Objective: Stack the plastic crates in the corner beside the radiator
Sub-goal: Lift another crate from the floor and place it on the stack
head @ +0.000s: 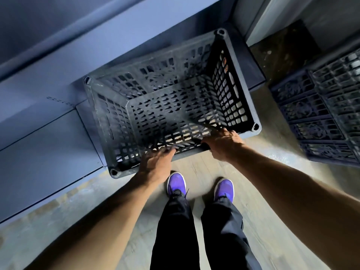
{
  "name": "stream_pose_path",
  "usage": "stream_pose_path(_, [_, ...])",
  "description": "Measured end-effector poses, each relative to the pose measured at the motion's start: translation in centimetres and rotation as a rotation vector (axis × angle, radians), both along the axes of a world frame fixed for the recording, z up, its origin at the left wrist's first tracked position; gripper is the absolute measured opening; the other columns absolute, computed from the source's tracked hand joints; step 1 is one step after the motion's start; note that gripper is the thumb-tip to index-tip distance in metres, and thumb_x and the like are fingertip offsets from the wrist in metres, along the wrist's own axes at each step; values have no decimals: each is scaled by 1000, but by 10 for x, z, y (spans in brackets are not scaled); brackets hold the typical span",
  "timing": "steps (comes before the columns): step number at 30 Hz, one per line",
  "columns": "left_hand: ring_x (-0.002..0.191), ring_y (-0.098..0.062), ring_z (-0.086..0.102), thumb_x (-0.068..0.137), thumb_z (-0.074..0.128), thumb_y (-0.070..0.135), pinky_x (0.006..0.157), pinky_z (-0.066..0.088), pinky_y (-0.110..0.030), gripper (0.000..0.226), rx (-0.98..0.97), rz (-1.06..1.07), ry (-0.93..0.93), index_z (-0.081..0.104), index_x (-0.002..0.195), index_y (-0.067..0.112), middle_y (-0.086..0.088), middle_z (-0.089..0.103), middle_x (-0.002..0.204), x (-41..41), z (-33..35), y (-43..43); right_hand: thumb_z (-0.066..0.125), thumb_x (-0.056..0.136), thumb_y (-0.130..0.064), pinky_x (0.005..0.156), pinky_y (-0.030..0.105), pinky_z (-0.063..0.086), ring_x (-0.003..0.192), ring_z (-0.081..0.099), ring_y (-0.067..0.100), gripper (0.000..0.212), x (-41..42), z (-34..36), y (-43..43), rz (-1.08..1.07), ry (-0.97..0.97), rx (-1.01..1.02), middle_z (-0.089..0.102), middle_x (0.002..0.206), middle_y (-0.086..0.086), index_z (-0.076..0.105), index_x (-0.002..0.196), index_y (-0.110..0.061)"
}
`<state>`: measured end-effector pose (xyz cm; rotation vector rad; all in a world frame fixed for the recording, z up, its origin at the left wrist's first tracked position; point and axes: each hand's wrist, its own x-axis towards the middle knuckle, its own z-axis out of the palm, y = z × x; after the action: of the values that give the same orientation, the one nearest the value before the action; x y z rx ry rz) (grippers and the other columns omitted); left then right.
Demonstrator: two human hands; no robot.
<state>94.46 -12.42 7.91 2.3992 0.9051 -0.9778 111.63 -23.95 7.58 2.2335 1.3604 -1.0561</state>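
Fingertips of both hands are hidden behind the crate's near rim, and we can't tell what the crate (171, 102) rests on. A second crate (323, 115) on the right is cut off by the frame edge and blurred. Both our arms reach forward and down, bare to the elbow. Left hand (155, 164) curls over the near rim by the left corner, right hand (224, 143) over the same rim nearer the right corner, both closed on it. The black crate sits open side up against the blue-grey wall (58, 75), above the concrete floor (200, 168), just ahead of our purple shoes (176, 183).
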Motion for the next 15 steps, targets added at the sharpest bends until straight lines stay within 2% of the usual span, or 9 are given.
stream_pose_path(3, [135,-23,40,94,54,28,109,33,-35,51,15,44,-6,40,143,31,0,38,149,-10,3,2,44,100,-28,97,40,44,123,48,26,50,-9,-3,-11,33,-8,38,52,137,0,33,145,-46])
stream_pose_path(6, [141,-19,31,92,57,44,112,26,-33,51,5,96,53,46,139,31,1,33,154,-10,2,5,41,101,-28,95,35,44,119,53,24,47,-15,3,-14,50,-16,103,55,135,0,36,145,-42])
stream_pose_path(10, [140,-17,33,91,59,32,113,22,-29,46,12,65,24,51,136,32,2,39,151,-16,11,10,32,103,-24,87,32,41,110,56,25,44,-33,24,-16,63,-52,130,59,127,5,38,146,-31])
stream_pose_path(13, [129,-21,47,94,53,24,104,35,-29,44,13,16,34,51,137,33,1,52,140,-25,34,12,31,102,-21,81,33,36,105,56,26,42,-49,40,-22,53,-52,124,59,121,8,37,144,-24])
stream_pose_path(15, [125,-22,50,95,51,24,103,36,-31,43,65,-58,33,50,136,37,-1,56,136,-31,50,14,32,101,-22,81,33,36,106,56,26,39,-58,50,-27,-10,-37,116,60,121,8,42,139,-25])
